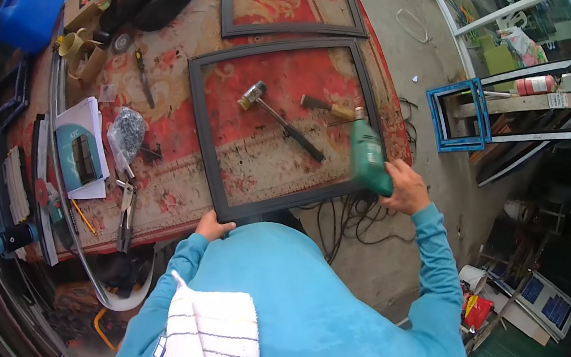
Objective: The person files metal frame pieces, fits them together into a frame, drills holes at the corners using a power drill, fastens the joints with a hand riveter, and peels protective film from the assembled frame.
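My right hand (406, 189) is wrapped round the lower end of a green bottle (367, 154), which tilts over the right side of a dark rectangular frame (207, 138). The bottle's narrow, brownish tip points away from me. At the frame's near left corner, my left hand (213, 226) is closed on the edge, thumb along the near side; its other fingers are mostly hidden. Inside the frame, a hammer (280, 122) lies on the patterned red cloth. Beside it is a short tool with a wooden handle (342, 111), partly behind the bottle.
A second dark frame (294, 30) lies beyond the first. Left on the table (177, 135) are papers (81, 152), locking pliers (126, 215), a plastic bag (126, 135) and a screwdriver (142, 74). Black cables (350, 222) coil on the floor. Blue frames (458, 118) stand right.
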Available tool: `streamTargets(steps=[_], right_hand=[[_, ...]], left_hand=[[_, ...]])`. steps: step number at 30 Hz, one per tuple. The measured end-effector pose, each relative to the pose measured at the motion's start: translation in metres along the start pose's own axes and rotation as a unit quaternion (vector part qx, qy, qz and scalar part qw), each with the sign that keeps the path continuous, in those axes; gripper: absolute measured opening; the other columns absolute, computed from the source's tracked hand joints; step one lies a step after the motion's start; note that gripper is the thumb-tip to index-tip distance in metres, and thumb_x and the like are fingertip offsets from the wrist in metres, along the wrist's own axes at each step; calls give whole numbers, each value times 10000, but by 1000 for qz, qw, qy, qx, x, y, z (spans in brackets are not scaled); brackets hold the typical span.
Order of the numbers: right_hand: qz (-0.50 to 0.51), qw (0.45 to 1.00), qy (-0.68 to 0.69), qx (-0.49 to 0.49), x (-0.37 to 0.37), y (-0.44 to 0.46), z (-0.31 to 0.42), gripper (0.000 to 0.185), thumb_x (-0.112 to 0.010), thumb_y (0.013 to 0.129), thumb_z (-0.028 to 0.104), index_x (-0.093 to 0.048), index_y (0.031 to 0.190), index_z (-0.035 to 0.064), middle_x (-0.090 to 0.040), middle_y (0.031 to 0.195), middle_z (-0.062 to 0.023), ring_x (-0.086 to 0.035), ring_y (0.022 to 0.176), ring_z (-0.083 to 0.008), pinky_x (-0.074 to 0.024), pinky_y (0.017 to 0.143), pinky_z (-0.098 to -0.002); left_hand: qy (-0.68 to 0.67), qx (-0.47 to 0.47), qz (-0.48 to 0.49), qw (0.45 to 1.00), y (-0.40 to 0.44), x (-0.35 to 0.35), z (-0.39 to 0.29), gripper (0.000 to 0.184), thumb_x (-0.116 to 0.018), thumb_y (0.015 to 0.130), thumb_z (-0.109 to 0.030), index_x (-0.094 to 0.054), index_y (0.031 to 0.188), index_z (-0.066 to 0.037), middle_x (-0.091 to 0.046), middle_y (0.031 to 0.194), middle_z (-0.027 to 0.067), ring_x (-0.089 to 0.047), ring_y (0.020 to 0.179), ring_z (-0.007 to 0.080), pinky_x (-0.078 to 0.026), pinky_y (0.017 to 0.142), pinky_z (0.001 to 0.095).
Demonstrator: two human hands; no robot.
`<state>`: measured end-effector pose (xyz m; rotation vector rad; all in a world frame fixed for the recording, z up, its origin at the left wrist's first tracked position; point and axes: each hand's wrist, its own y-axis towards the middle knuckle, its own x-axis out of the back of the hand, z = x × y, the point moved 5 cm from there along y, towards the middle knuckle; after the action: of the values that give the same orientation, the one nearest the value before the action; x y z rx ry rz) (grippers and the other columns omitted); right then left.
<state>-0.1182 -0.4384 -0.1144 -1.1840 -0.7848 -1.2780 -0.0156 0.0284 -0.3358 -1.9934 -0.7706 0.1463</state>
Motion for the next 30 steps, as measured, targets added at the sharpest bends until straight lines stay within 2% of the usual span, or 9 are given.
streamTargets(steps=[7, 11, 14, 17, 19, 23, 25, 26, 30], right_hand=[[115, 981, -90, 132, -49, 34, 4, 698, -867, 570, 240, -565, 1159, 17, -536, 1043, -115, -596, 1044, -293, -570, 815, -398], [85, 973, -165, 138, -75, 40, -15, 832, -881, 570, 247, -534, 1272, -35, -548, 1071, -121, -591, 1058, -283, -581, 810, -362], [22, 974, -177, 137, -89, 65, -26, 916, -920, 541, 243, -515, 1310, -46, -539, 1094, -136, -576, 1073, -308, -565, 830, -376], [-9, 981, -169, 90, -100, 101, -35, 933, -933, 540, 215, -506, 1328, -44, -546, 1129, -143, -567, 1103, -315, -555, 860, -378], [-23, 983, -159, 93, -101, 123, -43, 925, -931, 544, 194, -504, 1330, -42, -548, 1138, -145, -565, 1107, -318, -549, 873, -381], [-26, 980, -183, 79, -115, 134, -53, 921, -915, 549, 168, -495, 1344, -33, -562, 1176, -152, -572, 1098, -317, -552, 883, -375], [11, 982, -179, 52, -112, 131, -52, 903, -894, 594, 154, -473, 1373, -20, -560, 1186, -149, -572, 1086, -312, -542, 865, -393], [28, 983, -175, 45, -119, 130, -61, 920, -892, 619, 163, -449, 1404, -19, -547, 1260, -169, -553, 1143, -335, -509, 921, -421], [-50, 986, -153, 42, -100, 121, -26, 768, -812, 756, 147, -452, 1416, -13, -497, 1392, -191, -485, 1263, -381, -422, 1033, -466]], left_hand=[[7, -58, -104, 993, -2, -5, 14, 552, -822, 796, -280, -608, 1181, 53, -685, 1119, 249, -655, 1082, 371, -503, 927, 434], [13, -46, -130, 990, -10, -8, 11, 498, -811, 811, -212, -607, 1183, 48, -700, 1117, 200, -666, 1072, 298, -506, 935, 383], [10, -60, -133, 989, -11, -10, 7, 514, -813, 806, -239, -610, 1183, 45, -693, 1121, 218, -669, 1069, 306, -509, 930, 390], [49, -66, -157, 984, -22, -9, 2, 542, -818, 789, -368, -614, 1088, 37, -684, 1071, 267, -661, 1024, 409, -522, 883, 458], [181, -61, -182, 965, -28, -3, -14, 563, -793, 779, -491, -652, 1013, 1, -698, 976, 253, -668, 936, 428, -529, 817, 496], [236, -108, -308, 915, -42, 4, -26, 602, -769, 725, -617, -636, 861, -45, -679, 797, 212, -660, 785, 429, -506, 677, 525], [179, -96, -338, 919, -44, 8, -16, 466, -766, 775, -501, -624, 880, -70, -677, 837, 163, -652, 810, 396, -502, 690, 500], [179, -62, -318, 929, -45, 12, -12, 429, -795, 770, -417, -646, 998, -87, -672, 1022, 140, -627, 991, 360, -493, 794, 475], [188, -125, -365, 904, -53, 21, 5, 558, -834, 732, -370, -636, 1186, -114, -566, 1306, 133, -484, 1274, 359, -404, 1010, 517]])
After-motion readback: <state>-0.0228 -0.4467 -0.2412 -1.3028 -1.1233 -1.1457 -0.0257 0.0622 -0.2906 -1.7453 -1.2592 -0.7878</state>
